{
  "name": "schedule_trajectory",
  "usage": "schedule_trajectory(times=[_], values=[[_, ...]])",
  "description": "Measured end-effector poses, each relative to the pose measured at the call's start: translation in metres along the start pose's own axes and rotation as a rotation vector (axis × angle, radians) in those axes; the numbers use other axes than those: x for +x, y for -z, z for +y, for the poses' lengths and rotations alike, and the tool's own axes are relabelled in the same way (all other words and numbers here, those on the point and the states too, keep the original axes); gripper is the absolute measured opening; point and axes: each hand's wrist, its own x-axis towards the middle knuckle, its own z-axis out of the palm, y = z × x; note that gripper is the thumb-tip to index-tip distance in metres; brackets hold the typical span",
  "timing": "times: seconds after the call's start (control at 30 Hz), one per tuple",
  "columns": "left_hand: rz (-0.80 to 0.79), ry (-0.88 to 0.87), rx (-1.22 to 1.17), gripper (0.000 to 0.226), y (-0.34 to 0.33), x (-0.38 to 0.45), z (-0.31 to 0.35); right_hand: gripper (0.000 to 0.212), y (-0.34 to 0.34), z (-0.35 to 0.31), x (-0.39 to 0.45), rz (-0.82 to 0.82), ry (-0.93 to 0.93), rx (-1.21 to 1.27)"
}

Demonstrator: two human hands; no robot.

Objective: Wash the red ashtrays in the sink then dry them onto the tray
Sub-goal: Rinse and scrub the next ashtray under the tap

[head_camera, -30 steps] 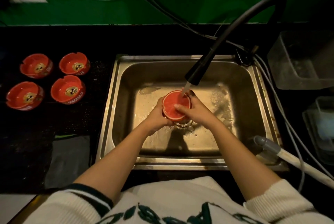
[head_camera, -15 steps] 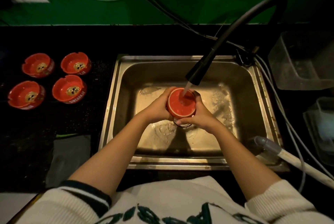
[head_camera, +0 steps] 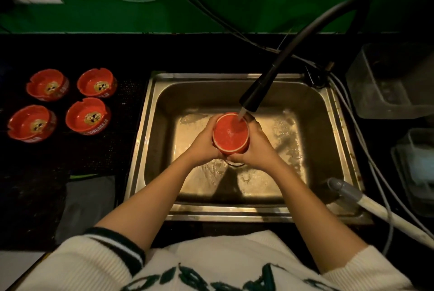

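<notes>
Over the steel sink (head_camera: 159, 93) I hold a red ashtray (head_camera: 230, 132) with its underside up, under the running stream from the black faucet spout (head_camera: 254, 97). My left hand (head_camera: 204, 144) grips its left side and my right hand (head_camera: 258, 147) grips its right side, fingers curled round the rim. Several more red ashtrays sit upright on the dark tray (head_camera: 126, 103) at the left, among them one at the near right (head_camera: 88, 114) and one at the far left (head_camera: 47, 84).
Water pools on the sink floor. A grey cloth (head_camera: 87, 201) lies on the counter left of the sink. Clear plastic containers (head_camera: 389, 84) stand at the right. A white hose (head_camera: 375, 208) crosses the sink's front right corner. Cables run along the green wall.
The ashtray has been turned in my hands from tilted on edge to underside up, and shifted slightly right under the stream. My right hand moved from its front to its right side.
</notes>
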Motion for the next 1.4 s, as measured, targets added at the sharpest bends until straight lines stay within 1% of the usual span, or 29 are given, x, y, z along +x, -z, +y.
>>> schedule_trajectory(times=[0.13, 0.23, 0.33, 0.47, 0.53, 0.6, 0.67, 0.8, 0.9, 0.97, 1.07, 1.17, 1.3, 1.4], values=[[-0.001, -0.067, 0.094, 0.106, 0.004, 0.001, 0.006, 0.118, -0.012, 0.006, -0.008, 0.090, 0.019, 0.145], [0.006, -0.101, 0.175, 0.103, 0.005, 0.004, 0.015, 0.117, -0.014, 0.012, -0.008, 0.076, -0.011, 0.267], [0.000, -0.121, 0.294, 0.102, 0.008, 0.010, 0.021, 0.115, -0.014, 0.017, -0.003, -0.007, -0.073, 0.350], [-0.028, -0.040, 0.415, 0.106, 0.014, 0.013, 0.024, 0.111, -0.010, 0.026, 0.003, -0.168, -0.183, 0.464], [-0.048, 0.012, 0.427, 0.110, 0.014, 0.010, 0.020, 0.104, -0.005, 0.027, 0.003, -0.244, -0.201, 0.446], [-0.041, 0.067, 0.388, 0.111, 0.012, 0.005, 0.013, 0.099, 0.000, 0.024, 0.004, -0.277, -0.205, 0.394], [-0.017, 0.089, 0.317, 0.111, 0.006, 0.000, 0.006, 0.099, 0.004, 0.020, 0.004, -0.263, -0.180, 0.307], [0.040, 0.048, 0.197, 0.110, -0.007, -0.008, 0.006, 0.109, 0.005, 0.015, 0.000, -0.211, -0.083, 0.193], [0.090, -0.054, 0.118, 0.102, -0.012, -0.014, 0.010, 0.116, -0.003, 0.011, -0.010, -0.082, -0.019, 0.128], [0.106, -0.097, 0.115, 0.097, -0.011, -0.017, 0.012, 0.116, -0.010, 0.008, -0.018, 0.013, 0.003, 0.123], [0.089, -0.142, 0.183, 0.100, -0.001, -0.020, 0.015, 0.112, -0.020, 0.002, -0.027, 0.116, 0.047, 0.176], [0.053, -0.205, 0.299, 0.104, 0.014, -0.025, 0.024, 0.108, -0.023, -0.010, -0.036, 0.157, 0.060, 0.241], [-0.027, -0.290, 0.438, 0.108, 0.042, -0.031, 0.052, 0.107, -0.015, -0.033, -0.042, 0.121, 0.090, 0.380], [-0.079, -0.308, 0.502, 0.115, 0.066, -0.034, 0.072, 0.110, -0.008, -0.045, -0.041, 0.064, 0.085, 0.469]])
